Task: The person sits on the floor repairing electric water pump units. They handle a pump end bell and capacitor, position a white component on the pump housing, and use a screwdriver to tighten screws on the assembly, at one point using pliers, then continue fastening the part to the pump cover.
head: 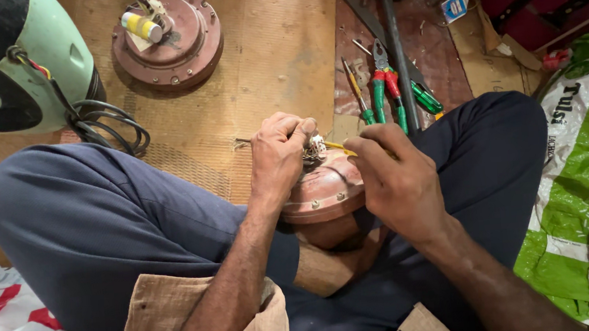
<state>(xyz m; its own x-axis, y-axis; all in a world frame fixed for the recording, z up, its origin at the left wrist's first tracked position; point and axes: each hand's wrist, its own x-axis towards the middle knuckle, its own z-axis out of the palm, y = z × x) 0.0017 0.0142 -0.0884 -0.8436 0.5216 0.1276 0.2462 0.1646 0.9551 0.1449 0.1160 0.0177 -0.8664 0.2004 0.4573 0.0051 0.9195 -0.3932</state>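
Left hand (276,156) fingers pinch the white terminal fitting (315,146) atop the brown motor housing (324,191); right hand (393,179) fingers grasp a yellow tool (338,145) beside it.

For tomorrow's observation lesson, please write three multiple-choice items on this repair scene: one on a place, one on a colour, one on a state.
1. Where does the brown motor housing being worked on rest?
A on a bench
B in the person's lap
C on a shelf

2. What colour are the pliers' handles?
A green and red
B blue
C black

3. What is the left hand doing?
A lying flat on the mat
B pinching the small white part on top of the housing
C holding a hammer

Answers: 1 B, it sits between the crossed legs; 2 A, both colours show; 3 B, fingertips close on the part.
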